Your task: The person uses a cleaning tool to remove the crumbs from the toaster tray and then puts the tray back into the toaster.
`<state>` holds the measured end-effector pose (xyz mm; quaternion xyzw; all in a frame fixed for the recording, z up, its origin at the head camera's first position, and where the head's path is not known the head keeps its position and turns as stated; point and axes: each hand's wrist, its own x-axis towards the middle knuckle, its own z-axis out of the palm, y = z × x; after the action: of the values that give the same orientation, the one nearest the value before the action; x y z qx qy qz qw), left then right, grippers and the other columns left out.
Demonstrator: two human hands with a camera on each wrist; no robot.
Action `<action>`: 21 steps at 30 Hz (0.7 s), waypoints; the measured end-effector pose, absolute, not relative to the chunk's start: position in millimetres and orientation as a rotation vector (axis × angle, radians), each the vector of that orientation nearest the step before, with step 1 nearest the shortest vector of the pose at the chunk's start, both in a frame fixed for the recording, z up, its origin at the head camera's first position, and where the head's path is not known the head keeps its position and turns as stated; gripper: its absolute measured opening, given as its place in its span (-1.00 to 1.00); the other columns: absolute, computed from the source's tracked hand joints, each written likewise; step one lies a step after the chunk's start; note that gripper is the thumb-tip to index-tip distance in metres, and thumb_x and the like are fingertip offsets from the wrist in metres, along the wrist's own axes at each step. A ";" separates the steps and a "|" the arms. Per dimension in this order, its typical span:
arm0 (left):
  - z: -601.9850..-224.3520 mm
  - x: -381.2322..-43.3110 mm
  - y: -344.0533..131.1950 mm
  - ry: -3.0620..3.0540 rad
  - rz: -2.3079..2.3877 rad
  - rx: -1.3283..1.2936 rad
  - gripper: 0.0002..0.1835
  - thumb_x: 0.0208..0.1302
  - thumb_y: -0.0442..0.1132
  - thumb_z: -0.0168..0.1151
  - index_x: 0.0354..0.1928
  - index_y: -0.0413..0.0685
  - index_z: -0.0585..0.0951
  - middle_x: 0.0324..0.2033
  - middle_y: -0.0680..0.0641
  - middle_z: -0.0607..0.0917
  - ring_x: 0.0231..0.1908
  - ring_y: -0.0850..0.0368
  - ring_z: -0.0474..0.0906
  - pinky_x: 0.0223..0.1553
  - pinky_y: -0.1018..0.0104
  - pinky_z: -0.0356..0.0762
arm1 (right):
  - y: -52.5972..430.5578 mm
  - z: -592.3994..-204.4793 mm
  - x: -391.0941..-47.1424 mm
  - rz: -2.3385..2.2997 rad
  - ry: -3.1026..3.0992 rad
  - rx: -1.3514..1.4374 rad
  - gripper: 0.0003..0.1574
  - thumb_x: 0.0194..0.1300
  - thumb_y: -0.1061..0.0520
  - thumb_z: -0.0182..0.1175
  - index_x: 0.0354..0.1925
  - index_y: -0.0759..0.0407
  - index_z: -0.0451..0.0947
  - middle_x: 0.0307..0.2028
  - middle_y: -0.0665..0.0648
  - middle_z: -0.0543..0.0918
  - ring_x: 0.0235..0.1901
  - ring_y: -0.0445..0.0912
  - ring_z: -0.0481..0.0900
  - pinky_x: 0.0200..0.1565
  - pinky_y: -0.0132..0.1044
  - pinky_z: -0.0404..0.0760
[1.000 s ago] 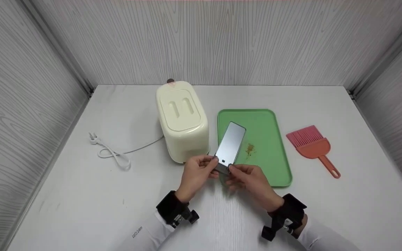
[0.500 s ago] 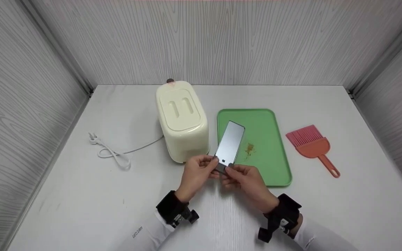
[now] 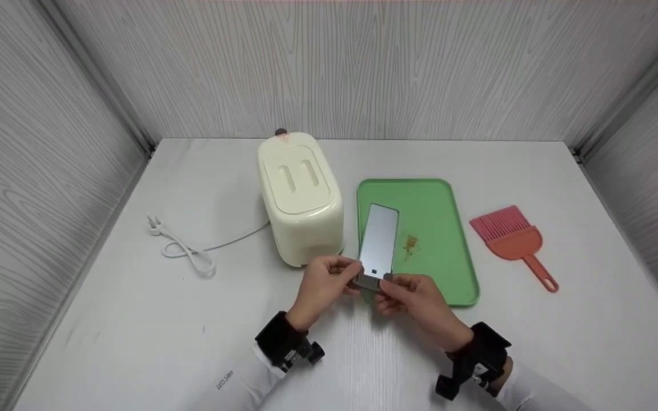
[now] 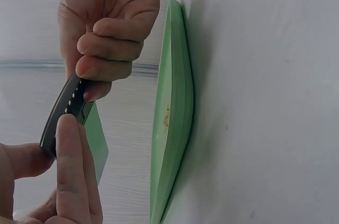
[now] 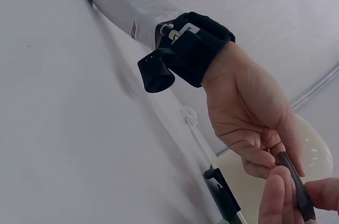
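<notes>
In the head view, a flat, shiny toaster crumb tray (image 3: 379,240) with a dark handle end (image 3: 370,283) is held over the left part of a green tray (image 3: 454,288). My left hand (image 3: 323,283) pinches the left corner of the handle, thumb on top. At its right corner my right hand (image 3: 420,305) pinches it likewise. The left wrist view shows the dark handle (image 4: 64,102) edge-on between both hands' fingers. Brown crumbs (image 3: 410,244) lie on the green tray, right of the crumb tray. A cream toaster (image 3: 309,234) with its lid on stands left of the green tray.
An orange dustpan (image 3: 514,242) with a pink brush (image 3: 497,221) lies right of the green tray. The toaster's white cord and plug (image 3: 157,228) lie on the left of the white table. Wood-grain panels (image 3: 329,68) enclose the back and sides.
The crumb tray has turned anticlockwise and its far end has swung left, so it points more straight away from me. My right hand has shifted slightly right and nearer. Both hands keep their hold.
</notes>
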<state>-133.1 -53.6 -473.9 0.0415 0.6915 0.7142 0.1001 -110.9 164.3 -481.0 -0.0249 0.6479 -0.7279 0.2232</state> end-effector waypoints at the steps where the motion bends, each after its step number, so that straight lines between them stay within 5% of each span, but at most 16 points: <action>1: -474.0 -133.1 -53.7 2.050 2.100 0.129 -0.73 0.41 -0.28 0.32 -0.08 -0.43 0.70 -0.31 -0.17 0.78 -0.41 0.14 0.72 -0.33 0.25 0.83 | 165.6 -480.8 -110.8 -2.006 1.791 -0.075 -0.57 0.51 0.10 0.25 0.05 0.49 0.56 -0.31 0.13 0.75 -0.33 -0.14 0.74 -0.18 -0.31 0.80; 21: -476.5 -133.6 -52.3 1.971 2.061 0.117 -0.76 0.38 -0.35 0.35 -0.08 -0.48 0.66 -0.37 -0.14 0.78 -0.45 0.17 0.72 -0.32 0.30 0.82 | 178.7 -479.6 -100.6 -1.948 1.854 -0.049 -0.60 0.49 0.12 0.24 0.05 0.46 0.58 -0.34 0.14 0.74 -0.38 -0.14 0.72 -0.23 -0.29 0.80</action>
<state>-133.6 -52.3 -476.5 0.0407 0.6836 0.7145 0.1432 -100.6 178.7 -479.6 -0.0179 0.6717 -0.7060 0.2240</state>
